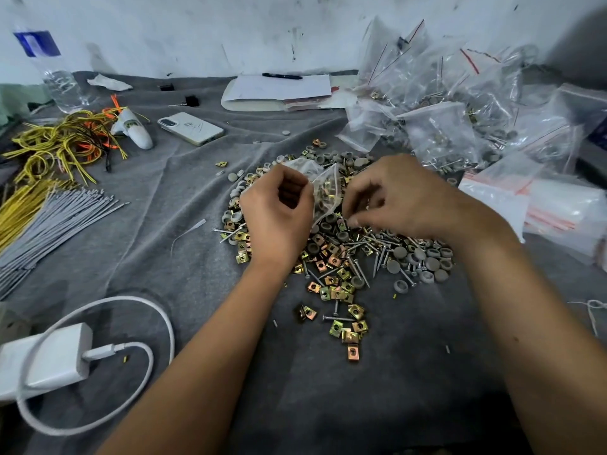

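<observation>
The left hand (279,208) is gripping a part-filled bag (325,192), the right hand (394,198) curling into the hardware pile (331,257) — grasp unclear — most pieces lying unbagged.

The left hand (279,208) covers the near edge of the small plastic bag (323,192). Whether the right hand (394,198) pinches a piece is too small to tell. The white charger (49,359) is cut by the left edge.
</observation>
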The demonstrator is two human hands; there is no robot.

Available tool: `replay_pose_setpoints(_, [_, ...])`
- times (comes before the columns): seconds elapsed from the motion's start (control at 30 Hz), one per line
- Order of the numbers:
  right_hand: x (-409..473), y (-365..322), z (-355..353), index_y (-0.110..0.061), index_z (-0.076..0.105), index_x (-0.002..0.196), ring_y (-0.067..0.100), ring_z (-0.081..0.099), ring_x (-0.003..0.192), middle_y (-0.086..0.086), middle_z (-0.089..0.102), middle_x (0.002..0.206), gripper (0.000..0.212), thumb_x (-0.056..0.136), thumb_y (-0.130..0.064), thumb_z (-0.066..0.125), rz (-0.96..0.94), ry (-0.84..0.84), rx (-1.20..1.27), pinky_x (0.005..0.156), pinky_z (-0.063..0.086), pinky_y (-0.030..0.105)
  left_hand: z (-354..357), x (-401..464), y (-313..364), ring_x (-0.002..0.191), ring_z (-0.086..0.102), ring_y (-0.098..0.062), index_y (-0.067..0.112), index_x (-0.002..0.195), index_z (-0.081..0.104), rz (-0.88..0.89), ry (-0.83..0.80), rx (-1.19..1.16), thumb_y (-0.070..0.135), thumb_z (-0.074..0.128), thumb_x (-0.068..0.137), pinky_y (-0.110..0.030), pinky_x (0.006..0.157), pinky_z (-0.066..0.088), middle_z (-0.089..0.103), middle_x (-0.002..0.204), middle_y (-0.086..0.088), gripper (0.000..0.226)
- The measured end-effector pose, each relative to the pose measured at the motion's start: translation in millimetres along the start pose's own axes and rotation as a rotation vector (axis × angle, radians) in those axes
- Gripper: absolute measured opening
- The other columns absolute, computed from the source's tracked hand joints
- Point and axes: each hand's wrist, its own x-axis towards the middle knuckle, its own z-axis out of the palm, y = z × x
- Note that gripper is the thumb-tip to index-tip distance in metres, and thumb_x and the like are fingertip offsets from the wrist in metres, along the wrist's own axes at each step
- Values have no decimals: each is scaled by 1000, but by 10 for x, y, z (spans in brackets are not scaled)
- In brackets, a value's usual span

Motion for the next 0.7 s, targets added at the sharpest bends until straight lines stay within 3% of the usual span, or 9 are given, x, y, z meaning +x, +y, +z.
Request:
replay_pose_setpoints(0.07, [-54, -46, -49, -35, 79, 86, -6, 69, 71, -23, 74, 80, 17, 79, -21, 88, 29, -274, -46, 63, 52, 9, -2, -2, 7, 65, 65, -9, 19, 82, 67, -9, 1, 2, 6, 76, 86, -21, 61, 54, 66, 73, 12, 17])
replay_pose_setpoints(0.13, [-87, -93, 1, -39, 79, 88, -2, 69, 69, -21, 73, 78, 20, 76, -27, 90, 70, -409, -106, 60, 52, 15, -4, -4, 16, 65, 65, -9, 19, 83, 68, -13, -4, 1, 6, 75, 87, -19, 60, 53, 66, 73, 12, 16])
replay_pose_setpoints(0.23, [-85, -149, 152, -34, 76, 88, 6, 67, 70, -14, 69, 72, 25, 71, -30, 93, 117, -486, -257, 66, 54, 29, -8, -7, 22, 65, 64, -9, 18, 82, 68, -23, -10, 0, 6, 75, 87, -17, 60, 51, 67, 72, 11, 15])
replay_pose_setpoints(0.4, [-66, -150, 225, -30, 77, 84, -1, 58, 64, -17, 61, 65, 20, 71, -31, 92, 106, -460, -331, 56, 39, 22, -7, -10, 29, 64, 63, -6, 20, 82, 67, -41, -13, -4, 6, 77, 87, -15, 59, 49, 66, 72, 12, 17])
replay_pose_setpoints(0.53, [-69, -88, 115, -34, 76, 85, -1, 58, 62, -16, 61, 68, 16, 77, -33, 89, 91, -322, -240, 57, 38, 19, -7, -10, 28, 64, 63, -7, 17, 82, 68, -45, -24, -4, 5, 77, 86, -16, 58, 51, 66, 72, 11, 16])
replay_pose_setpoints(0.7, [58, 10, 102, -32, 76, 91, -6, 59, 61, -14, 66, 70, 14, 82, -28, 86, 46, 153, -113, 51, 35, 9, -4, -12, 21, 66, 66, -13, 8, 86, 71, -43, -66, -6, 3, 77, 87, -32, 63, 58, 69, 75, 2, 8])
